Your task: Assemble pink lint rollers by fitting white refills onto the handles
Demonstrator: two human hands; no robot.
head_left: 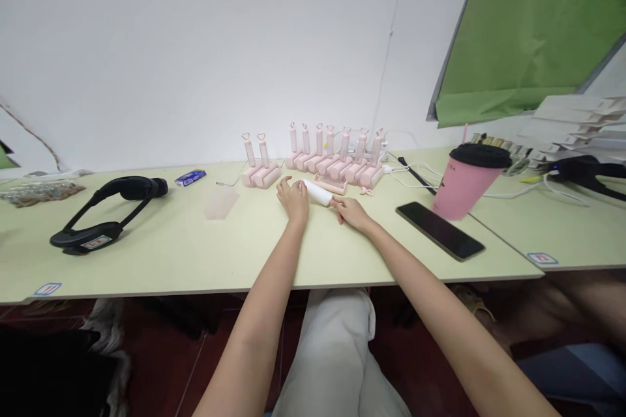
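A white roll (317, 192) lies on the pale green table (195, 254), between my two hands. My left hand (292, 198) touches its left end, fingers curled loosely over it. My right hand (350, 210) pinches its right end. Behind the roll lies a pink handle piece (331, 186). Along the wall stand two pink lint rollers (260, 168) and a row of several more (337, 158), all upright in their bases.
A black head-mounted device (105, 214) sits at the left, a small blue packet (190, 176) behind it. A clear plastic wrapper (221, 203) lies left of my hands. A black phone (439, 229) and a pink cup with a black lid (468, 181) are at the right, with cables behind.
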